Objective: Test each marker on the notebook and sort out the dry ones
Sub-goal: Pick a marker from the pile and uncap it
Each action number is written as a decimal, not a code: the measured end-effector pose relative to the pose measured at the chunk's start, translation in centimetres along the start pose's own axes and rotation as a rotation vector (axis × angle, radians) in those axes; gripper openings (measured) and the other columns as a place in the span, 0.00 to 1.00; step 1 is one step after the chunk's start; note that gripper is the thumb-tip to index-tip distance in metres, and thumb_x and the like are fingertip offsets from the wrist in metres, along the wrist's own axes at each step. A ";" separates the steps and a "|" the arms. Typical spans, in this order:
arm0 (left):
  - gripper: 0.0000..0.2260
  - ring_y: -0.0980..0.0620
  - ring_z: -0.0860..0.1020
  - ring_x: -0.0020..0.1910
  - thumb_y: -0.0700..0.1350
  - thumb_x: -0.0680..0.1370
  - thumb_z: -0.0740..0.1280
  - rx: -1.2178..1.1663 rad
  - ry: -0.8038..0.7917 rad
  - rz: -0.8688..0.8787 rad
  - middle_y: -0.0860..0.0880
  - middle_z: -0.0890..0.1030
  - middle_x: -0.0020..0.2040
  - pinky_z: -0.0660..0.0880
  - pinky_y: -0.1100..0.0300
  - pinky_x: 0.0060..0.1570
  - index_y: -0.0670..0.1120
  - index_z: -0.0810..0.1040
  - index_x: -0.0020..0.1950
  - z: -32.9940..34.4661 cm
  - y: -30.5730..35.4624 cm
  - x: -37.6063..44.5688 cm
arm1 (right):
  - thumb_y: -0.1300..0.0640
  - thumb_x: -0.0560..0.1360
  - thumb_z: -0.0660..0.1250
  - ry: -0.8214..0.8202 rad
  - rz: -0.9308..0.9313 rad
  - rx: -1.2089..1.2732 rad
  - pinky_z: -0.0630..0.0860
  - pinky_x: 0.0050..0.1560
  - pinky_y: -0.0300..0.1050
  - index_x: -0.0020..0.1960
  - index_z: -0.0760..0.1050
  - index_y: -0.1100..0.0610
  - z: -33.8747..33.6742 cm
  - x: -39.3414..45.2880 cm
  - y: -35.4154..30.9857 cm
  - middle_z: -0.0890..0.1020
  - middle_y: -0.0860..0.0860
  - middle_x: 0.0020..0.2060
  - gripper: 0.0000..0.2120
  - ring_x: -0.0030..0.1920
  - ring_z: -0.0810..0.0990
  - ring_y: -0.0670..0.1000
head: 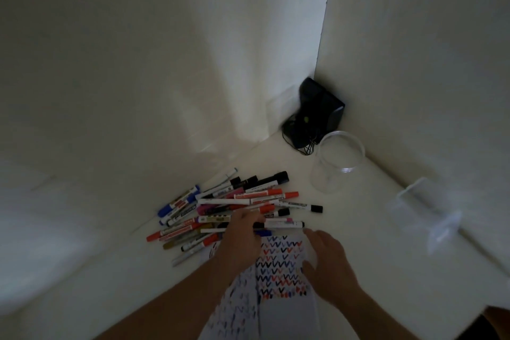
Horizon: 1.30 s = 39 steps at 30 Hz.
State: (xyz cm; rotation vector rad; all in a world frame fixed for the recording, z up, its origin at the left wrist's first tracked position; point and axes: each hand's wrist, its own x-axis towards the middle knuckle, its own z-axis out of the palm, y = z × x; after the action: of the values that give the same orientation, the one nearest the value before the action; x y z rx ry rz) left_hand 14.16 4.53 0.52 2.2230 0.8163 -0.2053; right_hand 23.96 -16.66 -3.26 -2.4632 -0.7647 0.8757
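Note:
A pile of several markers (226, 204) in red, blue, black, pink and gold lies on the white table. In front of it an open notebook (278, 262) shows rows of coloured check marks. My left hand (242, 237) reaches into the near edge of the pile, its fingers curled round a white marker with black ends (284, 225) that lies along the notebook's top edge. Over the notebook's right side my right hand (328, 265) rests on the page with relaxed fingers and holds nothing.
A clear plastic jar (338, 163) stands at the back right, with a black device and its cables (314, 119) behind it in the wall corner. A clear acrylic stand (425, 212) sits at the right. Walls close off the back and right.

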 end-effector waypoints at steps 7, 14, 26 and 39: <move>0.26 0.47 0.56 0.81 0.56 0.82 0.62 0.366 -0.135 0.103 0.50 0.58 0.82 0.55 0.56 0.79 0.57 0.64 0.80 -0.2 -5.6 -6.3 | 0.28 0.76 0.48 -0.012 -0.143 -0.337 0.50 0.81 0.61 0.84 0.51 0.46 1.6 0.5 0.4 0.53 0.52 0.84 0.41 0.83 0.49 0.60; 0.38 0.41 0.40 0.83 0.70 0.81 0.53 0.598 -0.104 0.285 0.46 0.42 0.85 0.48 0.43 0.77 0.52 0.49 0.85 3.5 -9.9 -7.7 | 0.25 0.79 0.45 0.032 -0.135 -0.460 0.48 0.80 0.67 0.85 0.50 0.49 3.8 0.3 1.7 0.44 0.52 0.85 0.42 0.84 0.42 0.59; 0.33 0.35 0.78 0.66 0.75 0.76 0.56 0.843 0.176 0.475 0.45 0.79 0.70 0.61 0.39 0.69 0.60 0.69 0.75 8.0 -14.8 -4.6 | 0.22 0.75 0.52 0.391 -0.341 -0.684 0.53 0.73 0.56 0.78 0.70 0.50 7.9 1.3 6.0 0.70 0.54 0.78 0.44 0.76 0.65 0.58; 0.33 0.48 0.42 0.83 0.77 0.75 0.43 0.675 0.245 0.364 0.55 0.44 0.85 0.42 0.47 0.81 0.73 0.39 0.79 7.7 -14.2 -8.6 | 0.18 0.65 0.30 0.257 -0.207 -0.529 0.48 0.82 0.58 0.83 0.44 0.40 7.3 -2.1 3.2 0.45 0.44 0.84 0.51 0.84 0.44 0.52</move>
State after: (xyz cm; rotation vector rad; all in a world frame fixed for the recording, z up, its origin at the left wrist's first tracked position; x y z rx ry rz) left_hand -0.46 2.25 -10.17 3.0342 0.4847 -0.0275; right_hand 18.85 -19.03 -9.29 -2.7916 -1.2526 0.2914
